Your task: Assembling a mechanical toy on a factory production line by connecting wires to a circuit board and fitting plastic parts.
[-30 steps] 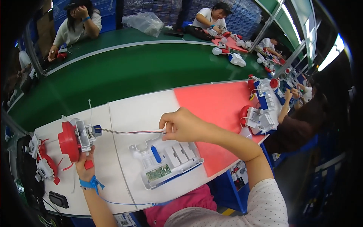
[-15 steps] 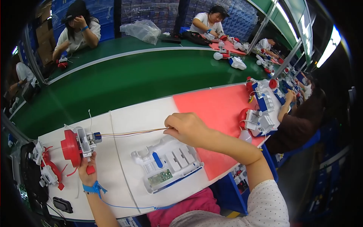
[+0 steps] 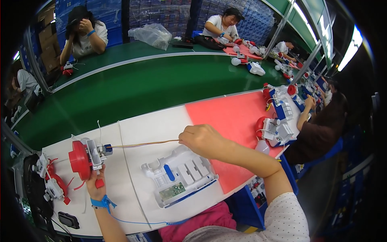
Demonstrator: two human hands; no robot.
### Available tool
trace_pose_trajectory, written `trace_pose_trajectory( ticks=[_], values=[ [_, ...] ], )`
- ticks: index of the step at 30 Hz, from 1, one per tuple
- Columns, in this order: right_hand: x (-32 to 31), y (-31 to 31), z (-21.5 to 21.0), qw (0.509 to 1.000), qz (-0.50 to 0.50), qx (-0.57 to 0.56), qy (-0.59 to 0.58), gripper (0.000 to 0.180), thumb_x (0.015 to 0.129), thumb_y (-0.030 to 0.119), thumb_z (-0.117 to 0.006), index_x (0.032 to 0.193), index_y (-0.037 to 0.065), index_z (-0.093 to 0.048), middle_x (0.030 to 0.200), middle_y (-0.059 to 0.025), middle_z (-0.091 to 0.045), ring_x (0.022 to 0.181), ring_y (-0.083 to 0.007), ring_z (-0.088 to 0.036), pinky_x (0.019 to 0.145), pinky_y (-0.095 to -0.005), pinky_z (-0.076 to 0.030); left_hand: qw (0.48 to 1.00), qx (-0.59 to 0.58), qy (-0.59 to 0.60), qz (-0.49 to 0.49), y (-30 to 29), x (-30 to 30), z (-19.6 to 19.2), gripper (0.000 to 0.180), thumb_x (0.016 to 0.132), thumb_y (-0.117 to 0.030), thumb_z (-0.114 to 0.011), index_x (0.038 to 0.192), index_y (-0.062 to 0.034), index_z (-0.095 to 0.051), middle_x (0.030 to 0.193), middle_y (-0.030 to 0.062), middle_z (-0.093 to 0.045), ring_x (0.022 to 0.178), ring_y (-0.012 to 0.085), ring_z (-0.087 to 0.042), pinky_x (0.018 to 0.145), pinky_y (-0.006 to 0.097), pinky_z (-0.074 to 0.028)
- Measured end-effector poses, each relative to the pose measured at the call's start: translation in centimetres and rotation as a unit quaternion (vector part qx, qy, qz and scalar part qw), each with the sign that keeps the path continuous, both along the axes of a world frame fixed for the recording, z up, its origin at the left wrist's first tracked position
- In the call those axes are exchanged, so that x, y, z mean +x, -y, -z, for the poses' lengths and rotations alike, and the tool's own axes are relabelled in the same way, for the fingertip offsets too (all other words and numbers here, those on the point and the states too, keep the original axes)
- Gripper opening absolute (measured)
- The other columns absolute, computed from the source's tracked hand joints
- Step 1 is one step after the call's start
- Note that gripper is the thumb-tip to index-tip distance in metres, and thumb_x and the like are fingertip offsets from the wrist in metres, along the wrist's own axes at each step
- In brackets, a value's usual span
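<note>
A: Red plastic first: the red-and-white motor unit (image 3: 85,158) is held upright near the bench's left edge, the left hand (image 3: 98,180) closed around its lower part.

B: And the thin wire bundle (image 3: 141,144)?

A: It is stretched from the unit to the right hand (image 3: 203,140), whose fingers are pinched together on its free end, above the white bench mat (image 3: 141,129).

B: How should it be handled?

A: Judged from this, tension should be kept gentle and level, so the 2 ends are not strained. The white housing (image 3: 179,175) with its green circuit board (image 3: 172,191) lies near the front edge, untouched.
</note>
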State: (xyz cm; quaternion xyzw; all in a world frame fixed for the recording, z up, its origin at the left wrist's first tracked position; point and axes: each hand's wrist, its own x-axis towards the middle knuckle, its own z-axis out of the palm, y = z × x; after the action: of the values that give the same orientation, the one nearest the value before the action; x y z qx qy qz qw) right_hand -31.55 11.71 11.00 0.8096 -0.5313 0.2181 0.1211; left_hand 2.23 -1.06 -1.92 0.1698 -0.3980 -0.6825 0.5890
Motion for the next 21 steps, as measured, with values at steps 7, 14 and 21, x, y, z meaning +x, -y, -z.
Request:
trace_pose_trajectory(
  ticks=[7,14,21],
  values=[
    [0.6,-0.4,-0.9,0.994,0.028,0.065,-0.088,0.006,0.063,0.004,-0.056,0.069,0.003,-0.057,0.067,-0.0088,-0.054,0.063,-0.0245,-0.055,0.05,-0.0336,-0.046,1.0,-0.002,-0.006,-0.003,0.0,0.0,0.1,0.047,0.079,-0.008,-0.058,0.122,-0.0082,-0.038,0.119,0.0079,-0.047,0.106,0.0214,-0.048,0.089,0.04,-0.042],
    [1.1,-0.5,-1.4,0.989,0.048,0.101,-0.097,0.005,0.063,0.004,-0.055,0.067,0.002,-0.058,0.069,-0.0102,-0.054,0.069,-0.0251,-0.056,0.051,-0.0347,-0.046,1.0,-0.009,-0.011,0.011,-0.1,0.2,0.1,0.048,0.079,-0.009,-0.059,0.122,-0.0084,-0.038,0.118,0.0079,-0.047,0.106,0.0216,-0.048,0.089,0.04,-0.043],
    [1.0,-0.2,-1.1,0.981,0.059,0.151,-0.103,0.005,0.064,0.005,-0.056,0.067,0.002,-0.057,0.068,-0.0111,-0.056,0.063,-0.027,-0.057,0.051,-0.0366,-0.045,1.0,-0.005,0.0,0.009,0.1,0.1,0.1,0.049,0.078,-0.009,-0.059,0.122,-0.0086,-0.038,0.119,0.0078,-0.047,0.108,0.0219,-0.047,0.089,0.041,-0.042]
  ],
)
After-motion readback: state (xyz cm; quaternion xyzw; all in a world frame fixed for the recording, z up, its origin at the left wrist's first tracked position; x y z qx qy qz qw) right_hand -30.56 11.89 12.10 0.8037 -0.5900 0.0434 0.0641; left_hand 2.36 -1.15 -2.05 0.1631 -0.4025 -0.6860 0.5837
